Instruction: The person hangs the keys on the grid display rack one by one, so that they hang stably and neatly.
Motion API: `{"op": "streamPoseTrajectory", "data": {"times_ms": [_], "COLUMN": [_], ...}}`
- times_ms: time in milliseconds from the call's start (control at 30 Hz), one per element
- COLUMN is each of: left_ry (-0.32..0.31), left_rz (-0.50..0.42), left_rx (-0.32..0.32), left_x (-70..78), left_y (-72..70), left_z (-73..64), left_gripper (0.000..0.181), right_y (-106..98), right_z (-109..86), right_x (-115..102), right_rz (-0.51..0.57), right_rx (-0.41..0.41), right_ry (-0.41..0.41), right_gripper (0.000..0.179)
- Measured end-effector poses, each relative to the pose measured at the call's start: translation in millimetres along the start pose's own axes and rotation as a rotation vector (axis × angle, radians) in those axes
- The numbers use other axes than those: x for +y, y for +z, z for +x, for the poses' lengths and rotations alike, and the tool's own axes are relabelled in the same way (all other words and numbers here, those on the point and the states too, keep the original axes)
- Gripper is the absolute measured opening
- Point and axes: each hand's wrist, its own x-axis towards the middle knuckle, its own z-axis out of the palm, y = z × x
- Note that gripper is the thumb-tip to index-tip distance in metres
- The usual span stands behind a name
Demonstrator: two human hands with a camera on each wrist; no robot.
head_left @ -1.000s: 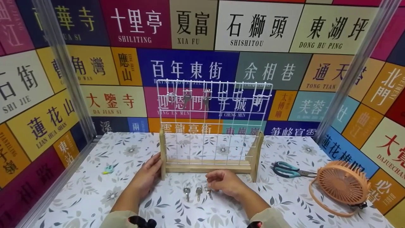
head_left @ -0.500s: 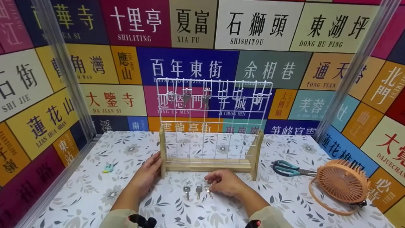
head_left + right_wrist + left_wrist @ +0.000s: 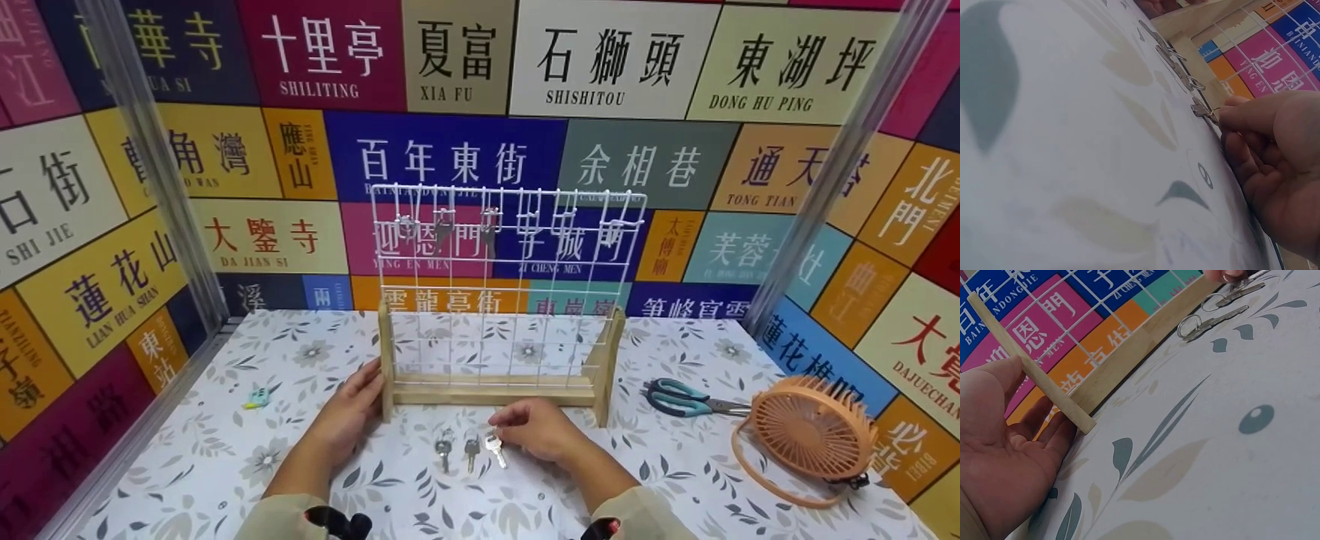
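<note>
A white wire grid rack on a wooden stand (image 3: 491,394) stands mid-table. My left hand (image 3: 341,420) holds its left wooden post (image 3: 1044,379), the thumb against the post and the fingers curled behind it. My right hand (image 3: 536,431) pinches a small key (image 3: 496,451) by its ring end, close above the tabletop. To its left lie two more keys with rings, a middle key (image 3: 471,450) and a left key (image 3: 443,454). Several hooks line the grid's top. Keys hang from the left ones, including a dark key (image 3: 442,238) and a longer key (image 3: 490,238); the right hooks bear no visible key.
Teal-handled pliers (image 3: 679,398) lie right of the rack, beside an orange fan (image 3: 814,435). A small mint-green item with a yellow part (image 3: 259,397) lies at left. The patterned tablecloth (image 3: 675,480) covers the table, with printed wall panels behind.
My right fingers have taken hold of the right-hand key by its ring end, and the key has shifted and turned slightly. The left hand stays at the post.
</note>
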Motion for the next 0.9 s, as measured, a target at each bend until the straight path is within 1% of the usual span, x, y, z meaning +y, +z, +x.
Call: {"op": "streamPoseTrajectory", "data": {"times_ms": [67, 200, 300, 467, 533, 633, 767, 900], "left_ry": [0.000, -0.010, -0.010, -0.022, -0.032, -0.028, -0.014, -0.013], "left_rz": [0.000, -0.001, 0.000, 0.001, 0.003, 0.003, -0.003, 0.000], "left_rx": [-0.002, 0.004, 0.005, 0.012, 0.018, 0.014, 0.007, 0.000], "left_x": [0.2, 0.8, 0.8, 0.9, 1.4, 1.7, 1.6, 1.0], "left_y": [-0.4, -0.5, 0.3, 1.8, 2.0, 1.8, 1.5, 1.2], "left_z": [0.0, 0.3, 0.6, 2.0, 2.5, 2.3, 1.3, 1.0], "left_gripper": [0.055, 0.055, 0.055, 0.056, 0.056, 0.056, 0.056, 0.058], "right_y": [-2.2, -10.2, -18.8, -34.5, -40.3, -48.6, -61.7, -79.3], "right_z": [1.3, 0.9, -1.4, -9.9, -14.3, -18.0, -17.9, -16.7], "right_x": [-1.2, -9.9, -21.9, -49.0, -61.1, -79.0, -101.0, -123.7], "right_rz": [0.026, 0.141, 0.233, 0.344, 0.358, 0.386, 0.411, 0.403], "right_rx": [0.037, 0.113, 0.169, 0.247, 0.271, 0.286, 0.300, 0.316], "right_ry": [-0.010, -0.018, -0.022, -0.088, -0.105, -0.134, -0.179, -0.220], "right_gripper": [0.017, 0.024, 0.027, 0.025, 0.023, 0.023, 0.022, 0.020]}}
